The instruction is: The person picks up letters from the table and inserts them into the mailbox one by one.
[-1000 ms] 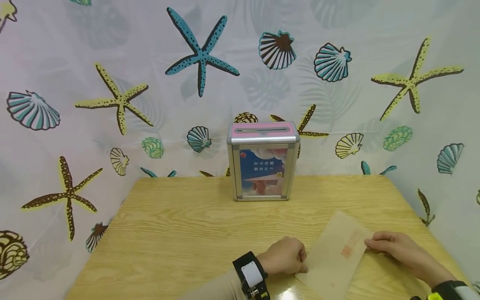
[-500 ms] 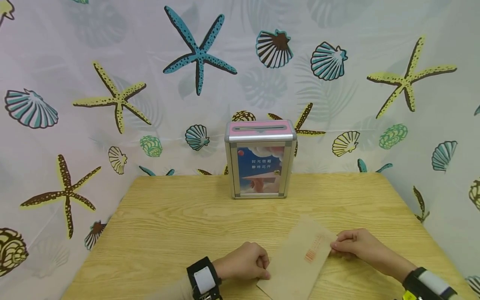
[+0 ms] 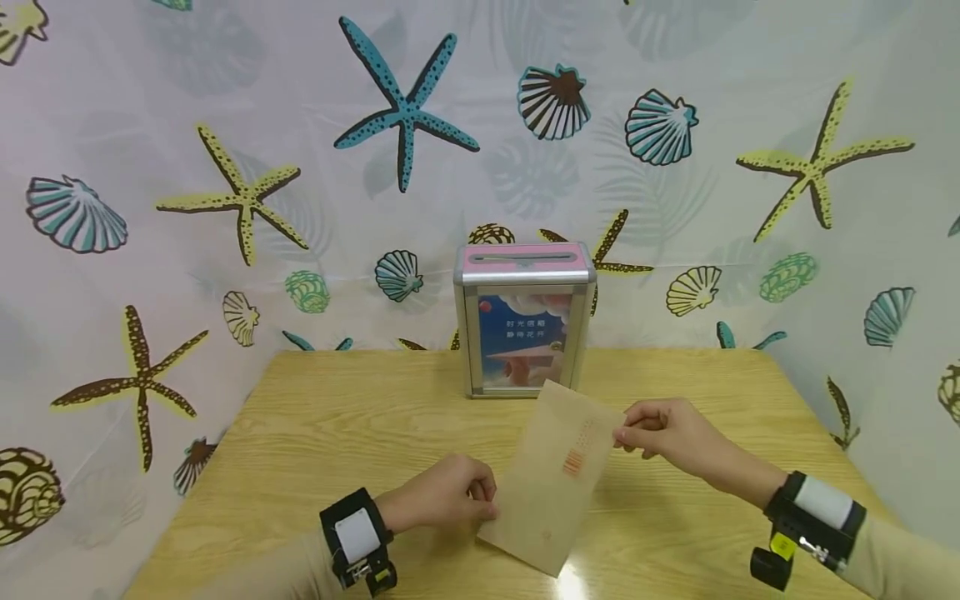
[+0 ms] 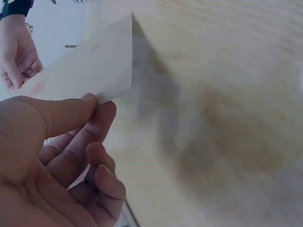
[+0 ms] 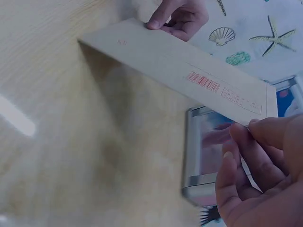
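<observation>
A brown paper envelope [image 3: 551, 483] with red print is held tilted above the table by both hands. My left hand [image 3: 450, 493] pinches its left edge near the lower corner; in the left wrist view the thumb and index finger [image 4: 102, 116] grip the paper. With thumb and fingertips, my right hand [image 3: 667, 433] pinches the opposite edge near the far corner. The right wrist view shows a red barcode on the envelope [image 5: 165, 66] near that end. Behind it stands a silver-framed letter box [image 3: 525, 321] with a pink top and a slot; the envelope's far corner overlaps its base in the head view.
The wooden table [image 3: 337, 417] reaches back to a white cloth [image 3: 315, 83] printed with starfish and shells, which also hangs at both sides. A strapped wrist camera [image 3: 360, 542] sits on the left wrist, another camera [image 3: 771, 568] on the right.
Both hands have moved left with the envelope and then raised it off the table. It now tilts nearer the letter box, which has stayed in place.
</observation>
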`<state>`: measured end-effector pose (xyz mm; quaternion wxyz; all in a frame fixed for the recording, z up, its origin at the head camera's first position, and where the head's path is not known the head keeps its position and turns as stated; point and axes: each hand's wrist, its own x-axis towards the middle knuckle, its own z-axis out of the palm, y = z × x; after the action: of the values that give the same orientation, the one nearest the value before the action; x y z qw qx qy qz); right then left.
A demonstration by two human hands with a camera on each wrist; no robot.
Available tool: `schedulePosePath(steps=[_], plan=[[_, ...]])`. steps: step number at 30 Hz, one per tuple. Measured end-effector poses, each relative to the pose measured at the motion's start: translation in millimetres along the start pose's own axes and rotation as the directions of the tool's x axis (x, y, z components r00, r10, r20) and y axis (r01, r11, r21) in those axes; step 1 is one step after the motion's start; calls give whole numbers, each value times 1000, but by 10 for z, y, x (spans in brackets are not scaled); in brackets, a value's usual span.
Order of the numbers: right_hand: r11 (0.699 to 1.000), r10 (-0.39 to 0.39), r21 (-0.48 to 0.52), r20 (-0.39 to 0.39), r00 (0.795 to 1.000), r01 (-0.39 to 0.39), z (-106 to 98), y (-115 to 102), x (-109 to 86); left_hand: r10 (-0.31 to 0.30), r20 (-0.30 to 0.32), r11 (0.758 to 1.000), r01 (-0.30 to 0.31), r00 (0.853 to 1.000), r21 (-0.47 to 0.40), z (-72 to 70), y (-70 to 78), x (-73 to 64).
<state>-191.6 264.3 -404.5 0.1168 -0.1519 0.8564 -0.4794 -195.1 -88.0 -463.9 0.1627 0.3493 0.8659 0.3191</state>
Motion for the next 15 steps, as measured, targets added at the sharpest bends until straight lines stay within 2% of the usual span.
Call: schedulePosePath(steps=[2,6,10,12,15], plan=[[999,-31,-28,-26,999,30,-40,-131,30,15,-17,1000,-15,1000,0,-86,10,10],[996,-77,-62,-101,992,71,-117,-394,43,43,-91,999,-45,995,-24,-238,74,44],[983,-146,-133,-152,977,126,-154,-603,42,62,-188,997,-69,980,-32,-377,213,90],[972,-185,-173,-165,969,156,-158,-666,47,81,-239,995,-91,968,-32,-446,296,120],[960,-228,-201,-171,959,193,-145,-707,68,126,-333,990,-140,935,-19,-545,412,181]])
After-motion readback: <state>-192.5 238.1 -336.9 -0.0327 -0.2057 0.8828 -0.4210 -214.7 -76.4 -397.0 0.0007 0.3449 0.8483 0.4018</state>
